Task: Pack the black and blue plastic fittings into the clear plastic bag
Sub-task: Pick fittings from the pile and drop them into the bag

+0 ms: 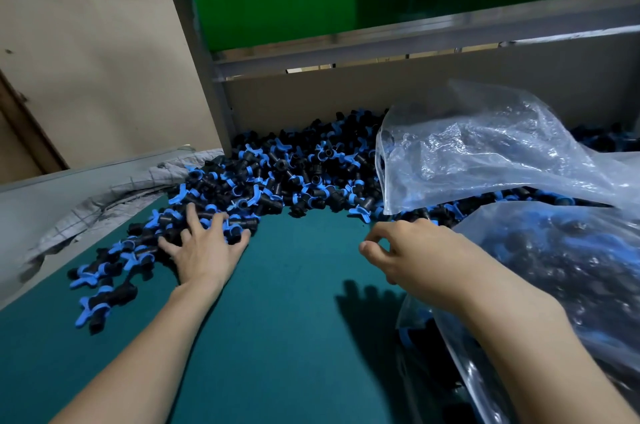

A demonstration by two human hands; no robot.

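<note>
The black and blue fittings (294, 177) lie in a deep heap along the far edge of the green-topped bench (277, 319), stacked up against a brown board (311, 101) at the back. The heap spills toward the left edge, where it thins into a scatter of single pieces (100, 306) lying near the front. The left hand (204, 250) lies palm down on the near-left fringe of the heap, its fingers straight and spread wide over several fittings and curled round none of them. The right hand (412, 250) hovers near the bench's right side with its fingers curled and the thumb close to the forefinger. It is just beside the heap's near rim, and whether it pinches anything cannot be told. A clear plastic bag (485, 153), crumpled and mostly slack, rests on top of the heap toward the far right corner, with its lower lip just beyond the right hand. A second bag (554, 267), bulging with dark fittings, sits at the right edge, and the right forearm passes in front of it. A grey checked cloth (138, 181) is bunched along the left edge behind the scatter. A grey metal post (204, 77) rises at the far left corner, carrying a rail with a green panel (277, 8) above it.
</note>
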